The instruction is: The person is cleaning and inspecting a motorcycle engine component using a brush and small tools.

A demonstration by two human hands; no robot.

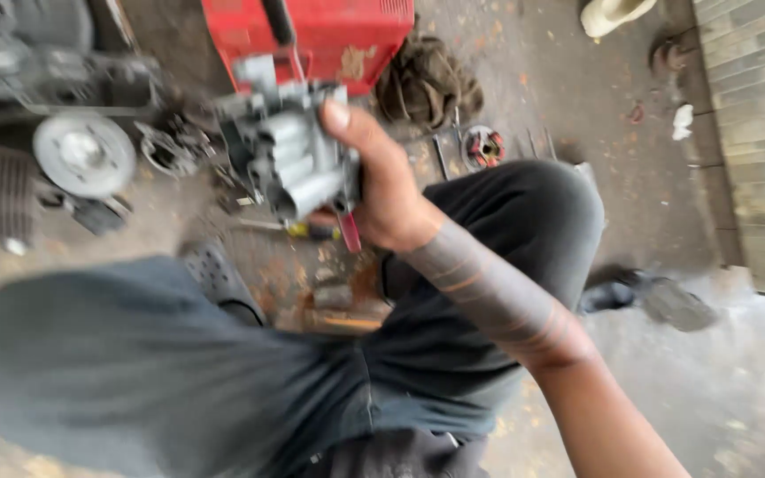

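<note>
My right hand [382,181] is closed around a grey metal engine part [281,146] with finned, tube-like sections, held up above my knees. The picture is blurred by motion. A red-handled tool [347,232] shows just below the hand, and I cannot tell whether the hand holds it too. My left hand is out of view. My legs in dark trousers [489,265] fill the lower half of the view.
A red machine housing [320,35] stands at the top. To the left lie dark engine parts and a round grey pulley wheel [84,152]. A pile of rope [427,84], a small red-and-black rotor [483,147], dark sandals and a brick wall [759,133] surround me on the concrete floor.
</note>
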